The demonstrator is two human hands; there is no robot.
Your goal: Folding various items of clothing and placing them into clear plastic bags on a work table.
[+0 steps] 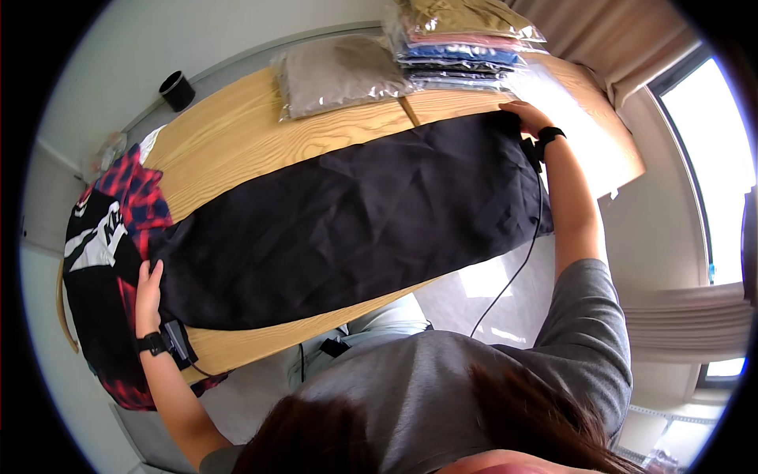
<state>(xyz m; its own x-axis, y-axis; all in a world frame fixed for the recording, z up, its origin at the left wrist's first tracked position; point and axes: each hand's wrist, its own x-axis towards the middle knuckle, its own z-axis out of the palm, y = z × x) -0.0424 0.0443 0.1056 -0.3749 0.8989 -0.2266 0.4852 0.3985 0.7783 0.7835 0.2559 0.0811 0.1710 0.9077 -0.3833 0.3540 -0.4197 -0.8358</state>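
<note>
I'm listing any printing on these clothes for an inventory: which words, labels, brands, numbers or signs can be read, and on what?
Black-and-white garment: dark lettering on its white panel; I won't copy out the wording.
Bagged blue garment: white marks, too small and blurred to read.
Long black cloth: no lettering visible.

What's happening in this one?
A person in a grey shirt has a long black cloth item spread across a wooden table, the left hand at its left end and the right hand at its far right corner. Its near right part reaches past the table's edge. Other clothes are heaped at the left; beyond lie a bagged brown item and a bagged stack.
</note>
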